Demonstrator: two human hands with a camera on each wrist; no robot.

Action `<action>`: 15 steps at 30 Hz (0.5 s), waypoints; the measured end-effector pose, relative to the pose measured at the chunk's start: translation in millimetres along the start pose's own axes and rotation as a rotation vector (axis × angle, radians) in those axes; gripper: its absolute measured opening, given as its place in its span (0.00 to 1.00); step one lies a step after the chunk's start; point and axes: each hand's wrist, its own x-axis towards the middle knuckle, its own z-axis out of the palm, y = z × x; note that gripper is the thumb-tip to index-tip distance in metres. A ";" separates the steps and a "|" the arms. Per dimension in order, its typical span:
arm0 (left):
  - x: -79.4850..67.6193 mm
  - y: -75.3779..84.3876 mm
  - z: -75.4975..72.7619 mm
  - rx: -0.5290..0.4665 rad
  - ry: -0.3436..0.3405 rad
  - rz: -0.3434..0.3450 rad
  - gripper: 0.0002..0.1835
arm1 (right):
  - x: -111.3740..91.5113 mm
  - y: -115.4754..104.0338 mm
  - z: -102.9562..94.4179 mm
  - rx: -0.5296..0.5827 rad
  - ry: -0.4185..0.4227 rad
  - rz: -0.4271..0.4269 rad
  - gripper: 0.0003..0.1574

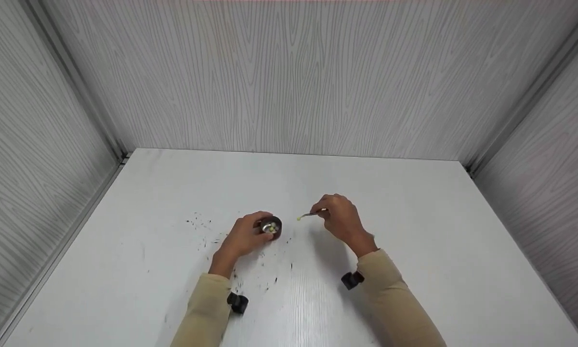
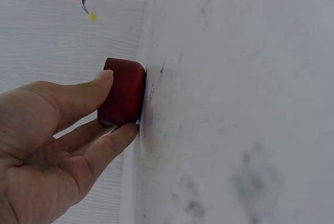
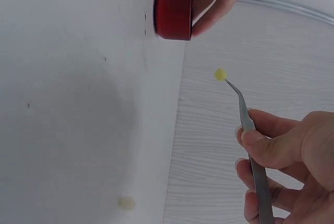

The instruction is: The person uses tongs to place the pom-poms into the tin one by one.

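A small dark red cup point(image 1: 279, 232) with a shiny inside stands on the white table, a few small yellowish pieces point(image 1: 271, 229) in it. My left hand point(image 1: 244, 236) grips its side, thumb and fingers on opposite walls; the left wrist view shows the red cup point(image 2: 127, 92) upright on the tabletop. To the right, my right hand point(image 1: 341, 218) holds curved-tip metal tweezers point(image 3: 257, 169) between thumb and fingers. At their tip is a small round yellow piece point(image 3: 220, 74), raised above the table and a short way right of the cup.
Dark specks and smudges point(image 1: 202, 222) are scattered over the white table point(image 1: 414, 226) around the left hand. A pale round spot point(image 3: 126, 203) shows on the tabletop in the right wrist view. Grey wood-grain panels point(image 1: 289, 77) enclose the table at the back and both sides.
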 end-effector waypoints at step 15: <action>-1.2 1.4 1.2 0.022 0.007 -0.023 0.27 | 10.0 -21.4 24.2 0.013 -0.026 -0.047 0.14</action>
